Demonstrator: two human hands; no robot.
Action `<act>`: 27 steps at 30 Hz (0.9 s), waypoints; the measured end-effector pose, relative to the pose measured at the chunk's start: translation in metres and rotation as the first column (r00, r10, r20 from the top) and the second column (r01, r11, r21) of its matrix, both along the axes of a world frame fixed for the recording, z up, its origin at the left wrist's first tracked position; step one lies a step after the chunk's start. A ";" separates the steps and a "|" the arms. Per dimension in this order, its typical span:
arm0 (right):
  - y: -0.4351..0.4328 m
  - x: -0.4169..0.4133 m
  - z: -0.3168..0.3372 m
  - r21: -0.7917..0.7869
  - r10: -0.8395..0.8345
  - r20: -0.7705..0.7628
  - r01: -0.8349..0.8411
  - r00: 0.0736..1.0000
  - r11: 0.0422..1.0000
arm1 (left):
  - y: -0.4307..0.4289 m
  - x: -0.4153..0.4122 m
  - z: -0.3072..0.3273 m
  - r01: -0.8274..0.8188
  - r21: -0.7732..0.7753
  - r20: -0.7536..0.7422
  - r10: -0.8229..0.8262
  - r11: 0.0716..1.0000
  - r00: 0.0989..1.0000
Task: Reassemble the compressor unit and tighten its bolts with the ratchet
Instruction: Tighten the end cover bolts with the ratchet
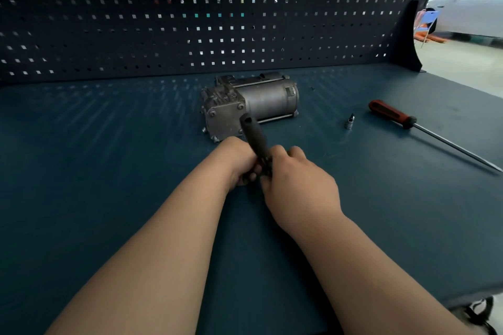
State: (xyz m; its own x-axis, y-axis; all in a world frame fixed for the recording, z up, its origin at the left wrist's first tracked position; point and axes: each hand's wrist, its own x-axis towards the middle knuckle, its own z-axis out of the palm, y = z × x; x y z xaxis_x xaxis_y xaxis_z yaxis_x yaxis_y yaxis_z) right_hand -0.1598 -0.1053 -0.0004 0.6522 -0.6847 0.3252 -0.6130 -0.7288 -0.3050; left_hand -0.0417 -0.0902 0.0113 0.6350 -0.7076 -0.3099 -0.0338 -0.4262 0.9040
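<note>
Black and round, the handle of the ratchet (254,136) juts up and away from between the two hands. Its head is buried where they meet, so what is fitted on it cannot be made out. The left hand (239,163) has its fingers curled round the tool's lower end. The right hand (296,185) closes on it from the other side, knuckles up and fingertips hidden.

Just beyond the hands lies the compressor unit (261,100) on its side, the ratchet handle covering part of its square end plate. Bolts (212,113) show at the plate's corners; how far in they sit is unclear.

Off to the right of the right hand a small socket (349,123) stands upright. Farther right lies a screwdriver (392,115) with a red and black grip.

All of this rests on a dark teal surface (109,144) backed by a perforated panel (136,22). Past the panel's right edge, part of a pale car (471,8) shows on a workshop floor, cut off by the frame.
</note>
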 end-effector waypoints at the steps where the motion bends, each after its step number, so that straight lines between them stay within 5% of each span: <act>1: 0.001 0.000 0.000 0.001 0.003 0.002 -0.003 1.000 1.000 | 0.000 0.000 0.000 0.000 -0.004 -0.002 0.000 1.000 1.000; 8: -0.002 -0.003 -0.001 0.125 -0.015 0.096 0.003 0.995 0.992 | 0.001 -0.001 0.001 -0.032 -0.009 -0.004 0.032 0.999 0.999; 14: -0.020 -0.003 0.001 0.560 -0.190 0.261 0.012 0.947 0.829 | 0.001 -0.002 0.000 -0.080 -0.042 -0.035 0.079 0.996 0.996; 27: -0.020 -0.001 0.001 0.572 -0.202 0.244 0.028 0.949 0.820 | 0.001 -0.001 0.000 -0.096 -0.033 -0.024 0.096 0.995 0.995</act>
State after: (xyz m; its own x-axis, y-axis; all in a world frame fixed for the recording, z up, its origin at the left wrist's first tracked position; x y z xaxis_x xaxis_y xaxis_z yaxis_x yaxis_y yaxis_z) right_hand -0.1606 -0.1252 0.0001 0.4973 -0.8673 0.0218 -0.5056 -0.3101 -0.8051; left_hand -0.0427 -0.0895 0.0113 0.6937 -0.6542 -0.3013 0.0260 -0.3953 0.9182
